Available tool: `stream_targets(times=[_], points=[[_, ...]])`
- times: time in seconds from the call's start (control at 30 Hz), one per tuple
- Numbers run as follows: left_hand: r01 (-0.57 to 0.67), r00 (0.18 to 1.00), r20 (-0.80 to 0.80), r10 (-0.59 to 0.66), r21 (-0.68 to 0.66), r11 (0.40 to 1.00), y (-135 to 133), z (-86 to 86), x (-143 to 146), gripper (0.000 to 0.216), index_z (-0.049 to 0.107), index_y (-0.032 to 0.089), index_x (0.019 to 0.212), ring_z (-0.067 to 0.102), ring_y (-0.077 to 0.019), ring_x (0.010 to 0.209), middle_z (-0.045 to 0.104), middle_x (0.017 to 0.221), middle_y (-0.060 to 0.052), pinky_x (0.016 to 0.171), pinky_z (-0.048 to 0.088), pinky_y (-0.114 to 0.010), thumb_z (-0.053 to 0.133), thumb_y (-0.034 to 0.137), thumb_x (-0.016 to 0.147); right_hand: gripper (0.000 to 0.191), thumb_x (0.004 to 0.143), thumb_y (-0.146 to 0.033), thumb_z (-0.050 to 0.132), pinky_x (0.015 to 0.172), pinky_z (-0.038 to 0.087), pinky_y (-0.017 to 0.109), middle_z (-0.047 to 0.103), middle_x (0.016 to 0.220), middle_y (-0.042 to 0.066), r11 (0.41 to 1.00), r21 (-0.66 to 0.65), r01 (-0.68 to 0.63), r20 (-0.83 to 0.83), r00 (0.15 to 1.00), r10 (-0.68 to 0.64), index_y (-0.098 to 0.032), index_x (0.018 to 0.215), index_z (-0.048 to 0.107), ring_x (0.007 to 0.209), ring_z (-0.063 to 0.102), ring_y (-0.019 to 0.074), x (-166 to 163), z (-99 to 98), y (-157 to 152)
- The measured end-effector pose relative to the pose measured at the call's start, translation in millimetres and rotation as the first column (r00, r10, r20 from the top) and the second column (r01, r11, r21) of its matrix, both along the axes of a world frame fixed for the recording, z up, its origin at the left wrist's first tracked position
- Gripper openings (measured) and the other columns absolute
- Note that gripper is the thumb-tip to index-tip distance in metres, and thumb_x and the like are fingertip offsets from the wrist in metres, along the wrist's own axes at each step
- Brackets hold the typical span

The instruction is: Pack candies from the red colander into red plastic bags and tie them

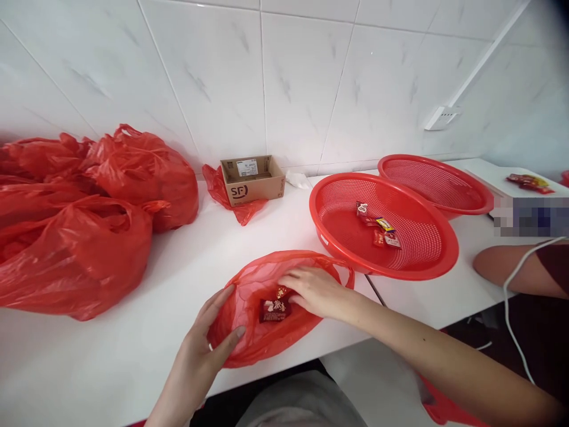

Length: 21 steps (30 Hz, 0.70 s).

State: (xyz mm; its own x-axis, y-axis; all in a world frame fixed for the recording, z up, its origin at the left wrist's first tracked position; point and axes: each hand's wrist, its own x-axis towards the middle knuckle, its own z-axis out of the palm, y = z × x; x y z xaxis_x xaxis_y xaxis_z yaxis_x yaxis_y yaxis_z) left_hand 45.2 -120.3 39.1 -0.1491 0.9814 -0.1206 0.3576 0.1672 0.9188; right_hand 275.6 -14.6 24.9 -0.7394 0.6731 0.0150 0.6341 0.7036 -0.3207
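A red plastic bag [255, 351] lies with its mouth wide on the white table's front edge. My left hand [200, 332] grips its left rim, thumb and fingers around the thin plastic. Inside the bag, my right hand [313, 290] bends its fingers around a small red-and-gold packet [281, 292]; some fingertips are hidden. Just below that rests a dark red snack packet [274, 310] with white lettering. Beyond my right hand stands a red perforated basket [326, 222], with several small wrapped packets [377, 231] on its bottom.
Full red plastic bags [137, 178] are heaped at the left. By the tiled wall, a small cardboard box [253, 190] sits on red plastic. A second red basket [438, 172] stands at the right, near more packets [531, 182], a person's arm [511, 270] and a white cable [511, 314].
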Motion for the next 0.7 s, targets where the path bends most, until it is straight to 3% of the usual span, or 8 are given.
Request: stream_targets(times=[0.07, 0.13, 0.27, 0.37, 0.47, 0.6, 0.7], points=[[-0.001, 1.0, 0.011, 0.001, 0.009, 1.0, -0.3, -2.2, -0.4, 0.056, 0.051, 0.038, 0.136, 0.041, -0.0265, 0.137, 0.046, 0.148, 0.002, 0.113, 0.036, -0.041, 0.063, 0.047, 0.082, 0.029, 0.086, -0.015, 0.06, 0.088, 0.049, 0.04, 0.068, 0.115, 0.01, 0.999, 0.033, 0.0, 0.053, 0.999, -0.002, -0.018, 0.114, 0.065, 0.108, 0.062, 0.0279, -0.9, -2.2, 2.6], [-0.007, 1.0, 0.018, 0.006, 0.01, 1.0, -0.4, -4.8, -1.4, 0.056, 0.051, 0.038, 0.136, 0.041, -0.0267, 0.138, 0.045, 0.148, 0.001, 0.114, 0.035, -0.041, 0.063, 0.047, 0.083, 0.028, 0.09, -0.016, 0.054, 0.085, 0.05, 0.039, 0.069, 0.113, 0.01, 0.995, 0.026, 0.094, 0.028, 0.995, -0.095, -0.018, 0.116, 0.064, 0.106, 0.064, 0.0271, 0.2, 1.5, 4.2], [-0.017, 1.0, 0.005, 0.017, 0.005, 1.0, 0.0, -7.0, -3.0, 0.055, 0.049, 0.039, 0.137, 0.038, -0.0263, 0.139, 0.044, 0.149, 0.002, 0.116, 0.031, -0.044, 0.061, 0.048, 0.084, 0.035, 0.098, -0.024, 0.038, 0.084, 0.05, 0.037, 0.072, 0.112, 0.009, 0.954, -0.118, 0.276, -0.099, 0.952, -0.288, -0.019, 0.127, 0.058, 0.103, 0.067, 0.0245, 8.4, 16.5, 7.8], [-0.052, 0.998, -0.017, 0.052, 0.022, 0.998, 1.0, -5.7, -1.8, 0.056, 0.049, 0.038, 0.137, 0.036, -0.0254, 0.141, 0.046, 0.148, 0.002, 0.117, 0.029, -0.043, 0.061, 0.049, 0.084, 0.036, 0.098, -0.02, 0.034, 0.084, 0.05, 0.036, 0.075, 0.103, 0.006, 0.926, -0.202, 0.319, -0.11, 0.932, -0.346, -0.018, 0.125, 0.058, 0.101, 0.068, 0.0227, 13.5, 22.6, 8.4], [-0.075, 0.997, -0.012, 0.075, 0.039, 0.996, 1.9, -4.5, 1.0, 0.058, 0.05, 0.037, 0.137, 0.038, -0.0251, 0.139, 0.047, 0.147, 0.002, 0.116, 0.033, -0.04, 0.062, 0.05, 0.082, 0.035, 0.094, -0.015, 0.039, 0.085, 0.05, 0.037, 0.075, 0.097, 0.007, 0.925, -0.19, 0.329, -0.113, 0.929, -0.354, -0.016, 0.123, 0.059, 0.097, 0.069, 0.0227, 15.5, 29.3, 2.6], [-0.083, 0.996, -0.008, 0.084, 0.038, 0.996, 3.1, -5.9, 1.5, 0.059, 0.05, 0.037, 0.137, 0.038, -0.0252, 0.139, 0.048, 0.147, 0.002, 0.115, 0.033, -0.04, 0.063, 0.051, 0.081, 0.031, 0.095, -0.019, 0.041, 0.08, 0.053, 0.028, 0.075, 0.099, 0.003, 0.935, -0.238, 0.264, -0.327, 0.884, -0.333, -0.022, 0.119, 0.061, 0.088, 0.07, 0.0155, 35.2, 62.1, 0.5], [-0.082, 0.996, -0.013, 0.083, 0.015, 0.996, 4.0, -7.9, 0.2, 0.062, 0.048, 0.038, 0.138, 0.036, -0.0268, 0.141, 0.046, 0.148, 0.002, 0.116, 0.031, -0.045, 0.063, 0.054, 0.08, 0.029, 0.096, -0.03, 0.042, 0.072, 0.053, 0.026, 0.074, 0.097, 0.003, 0.884, -0.173, 0.433, -0.386, 0.796, -0.466, -0.024, 0.117, 0.061, 0.082, 0.069, 0.0149, 79.3, 92.9, 24.6]])
